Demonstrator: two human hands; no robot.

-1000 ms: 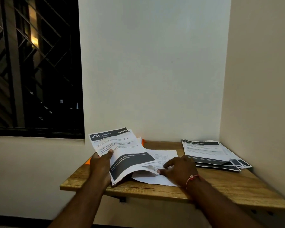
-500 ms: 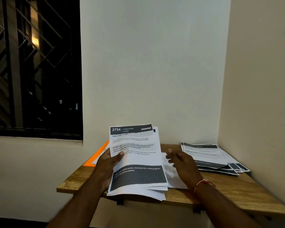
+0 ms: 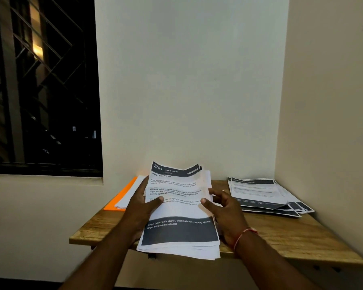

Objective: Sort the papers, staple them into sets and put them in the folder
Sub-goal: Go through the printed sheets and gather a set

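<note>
Since a second ago your right hand [image 3: 226,214] has come off the loose sheets on the surface [image 3: 281,233] and joined your left hand [image 3: 140,210] on the stack of papers [image 3: 180,214], now turned square to you.

From the head view, the stack is held up over the near edge of the surface, its far end bowed into a shallow trough. Each hand pinches a long edge: thumbs lie on the top sheet, the right fingers [image 3: 218,194] curl round the right edge, and the left ones are hidden beneath (so I cannot tell how they lie). Far left is the orange folder [image 3: 122,197] with white sheets [image 3: 128,195] on it; far right, a fanned sorted pile [image 3: 258,191].

Expect this stack to be light but floppy, sheet sliding on sheet; its near edges are already staggered. Grip at mid-length on both long edges, as you do now, and tap it square before peeling off a page.
</note>
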